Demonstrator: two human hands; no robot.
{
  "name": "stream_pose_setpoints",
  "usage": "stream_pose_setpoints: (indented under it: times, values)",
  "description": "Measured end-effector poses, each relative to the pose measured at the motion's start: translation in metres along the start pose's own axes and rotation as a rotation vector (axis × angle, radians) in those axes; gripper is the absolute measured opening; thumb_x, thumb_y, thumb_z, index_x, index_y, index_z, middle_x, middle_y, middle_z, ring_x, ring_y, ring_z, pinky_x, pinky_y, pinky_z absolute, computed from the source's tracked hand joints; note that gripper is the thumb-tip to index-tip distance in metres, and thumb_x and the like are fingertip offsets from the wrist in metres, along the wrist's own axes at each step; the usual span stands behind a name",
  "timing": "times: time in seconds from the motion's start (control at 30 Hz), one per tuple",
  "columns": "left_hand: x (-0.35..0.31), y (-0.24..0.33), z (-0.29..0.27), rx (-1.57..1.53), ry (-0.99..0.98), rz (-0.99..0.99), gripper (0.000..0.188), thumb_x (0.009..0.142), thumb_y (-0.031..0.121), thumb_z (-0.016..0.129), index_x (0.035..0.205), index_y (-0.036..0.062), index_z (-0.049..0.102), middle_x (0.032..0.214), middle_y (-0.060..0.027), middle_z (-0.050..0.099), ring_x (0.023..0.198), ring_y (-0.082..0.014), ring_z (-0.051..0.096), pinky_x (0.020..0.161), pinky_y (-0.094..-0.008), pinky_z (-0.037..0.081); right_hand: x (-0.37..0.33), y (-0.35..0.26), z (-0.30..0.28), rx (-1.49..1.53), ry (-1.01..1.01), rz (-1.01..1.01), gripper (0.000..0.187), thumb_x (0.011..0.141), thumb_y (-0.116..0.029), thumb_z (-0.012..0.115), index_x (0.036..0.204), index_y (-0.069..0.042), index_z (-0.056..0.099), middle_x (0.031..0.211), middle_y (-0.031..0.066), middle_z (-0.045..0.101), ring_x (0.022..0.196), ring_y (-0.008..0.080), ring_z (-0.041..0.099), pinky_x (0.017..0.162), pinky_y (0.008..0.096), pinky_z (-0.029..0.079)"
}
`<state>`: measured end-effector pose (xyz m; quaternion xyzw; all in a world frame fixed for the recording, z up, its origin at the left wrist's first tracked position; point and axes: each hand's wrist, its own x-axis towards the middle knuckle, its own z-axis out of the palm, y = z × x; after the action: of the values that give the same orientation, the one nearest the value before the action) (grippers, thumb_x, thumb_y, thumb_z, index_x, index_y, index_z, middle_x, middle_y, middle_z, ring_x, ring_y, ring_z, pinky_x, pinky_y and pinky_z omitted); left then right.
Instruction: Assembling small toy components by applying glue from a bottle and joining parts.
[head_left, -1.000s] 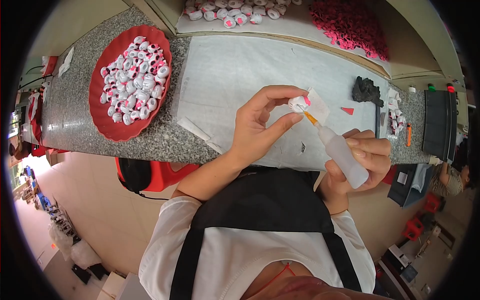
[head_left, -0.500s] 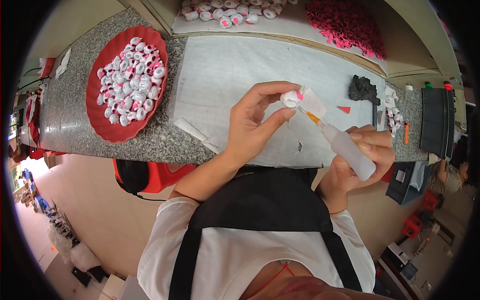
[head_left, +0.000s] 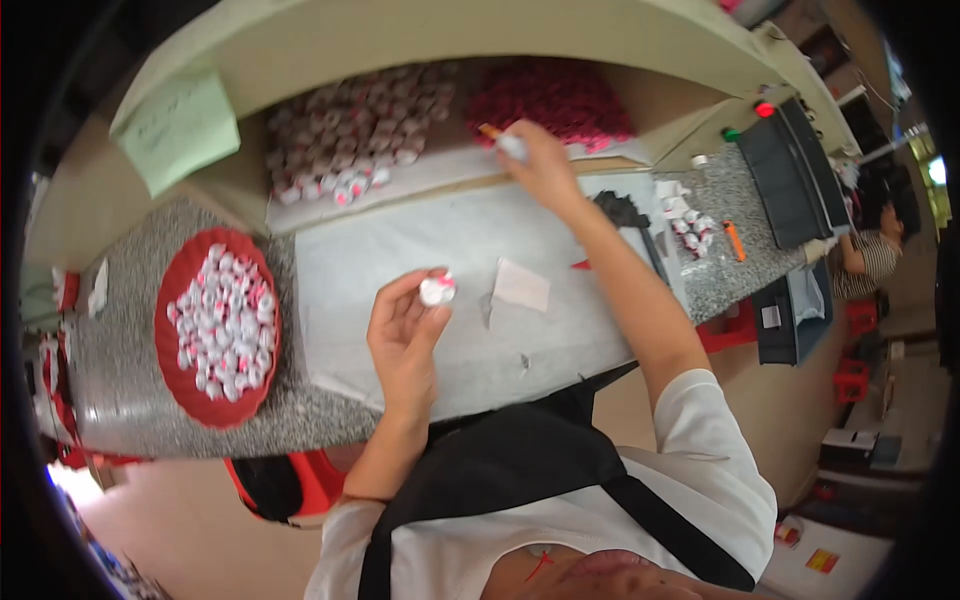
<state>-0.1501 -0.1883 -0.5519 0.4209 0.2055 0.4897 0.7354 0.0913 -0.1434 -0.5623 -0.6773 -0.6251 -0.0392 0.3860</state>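
My left hand [head_left: 403,325] pinches a small white rounded piece [head_left: 437,291] with a pink patch between thumb and fingers, above the white paper sheet [head_left: 340,330]. My right hand [head_left: 545,168] is stretched far forward to the shelf compartment, closed around a whitish squeeze bottle [head_left: 512,148] with an orange tip [head_left: 489,130]. It is at the near edge of a heap of small pink pieces [head_left: 550,100]. Whether its fingertips touch any pink piece is too blurred to tell.
A red scalloped bowl [head_left: 170,375] of white-and-pink pieces stands at left. More white pieces [head_left: 350,125] fill the shelf. A paper square [head_left: 521,286], a black clump [head_left: 621,209], an orange pen-like tool [head_left: 734,241] and a dark bin [head_left: 790,190] lie rightward. Another person [head_left: 870,262] is far right.
My right hand has taken the bottle away from the white piece and forward to the pink heap. My left hand still holds the piece. The view has tilted up toward the shelf.
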Motion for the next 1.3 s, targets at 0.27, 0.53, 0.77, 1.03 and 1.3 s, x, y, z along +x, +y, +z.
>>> stream_pose_setpoints:
  times: [0.27, 0.53, 0.77, 1.03, 1.3]
  values:
    - [-0.006, -0.001, 0.005, -0.009, 0.03, 0.03, 0.034, 0.068, -0.007, 0.052, 0.1, -0.0011, 0.043, 0.098, -0.0142, 0.049, 0.087, -0.0172, 0.049, 0.079, -0.0274, 0.038, 0.018, 0.005, 0.031, -0.396, -0.2, 0.076, 0.012, 0.06, -0.007, 0.055, 0.071, -0.002, 0.056, 0.07, 0.0158, 0.055, 0.065, 0.0322, 0.054, 0.058, 0.0411, 0.044]
    - [-0.001, -0.003, 0.001, 0.016, -0.011, 0.041, 0.034, 0.07, -0.003, 0.053, 0.102, -0.0009, 0.042, 0.099, -0.0116, 0.048, 0.092, -0.0169, 0.048, 0.081, -0.0312, 0.04, 0.02, 0.004, 0.031, -0.393, -0.128, -0.057, 0.009, 0.061, -0.006, 0.05, 0.067, -0.002, 0.055, 0.061, 0.015, 0.055, 0.062, 0.0302, 0.056, 0.053, 0.0396, 0.045]
    - [-0.001, 0.009, 0.005, 0.031, 0.056, 0.094, 0.053, 0.068, -0.007, 0.05, 0.116, 0.0018, 0.029, 0.095, -0.0128, 0.05, 0.084, -0.0152, 0.049, 0.077, -0.027, 0.04, 0.015, 0.002, 0.023, -0.262, -0.139, -0.061, 0.021, 0.056, -0.006, 0.057, 0.077, -0.002, 0.055, 0.075, 0.0153, 0.053, 0.07, 0.0301, 0.054, 0.059, 0.0401, 0.044]
    - [0.032, 0.185, -0.034, 0.474, 0.084, 0.618, 0.062, 0.075, 0.002, 0.044, 0.126, 0.0061, 0.009, 0.108, -0.0179, 0.041, 0.09, -0.0187, 0.048, 0.084, -0.0284, 0.037, 0.005, 0.006, 0.006, -0.112, -0.007, 0.001, 0.018, 0.059, -0.009, 0.058, 0.077, -0.006, 0.056, 0.073, 0.0132, 0.051, 0.074, 0.0306, 0.052, 0.063, 0.0407, 0.042]
    - [0.066, 0.269, -0.068, 0.378, -0.02, 0.676, 0.057, 0.08, 0.006, 0.042, 0.125, 0.0045, 0.009, 0.115, -0.0202, 0.036, 0.099, -0.0231, 0.044, 0.091, -0.029, 0.031, -0.027, -0.027, -0.022, 0.256, -0.125, 0.184, 0.014, 0.065, -0.015, 0.06, 0.076, -0.008, 0.057, 0.078, 0.0101, 0.058, 0.074, 0.023, 0.054, 0.063, 0.033, 0.042]
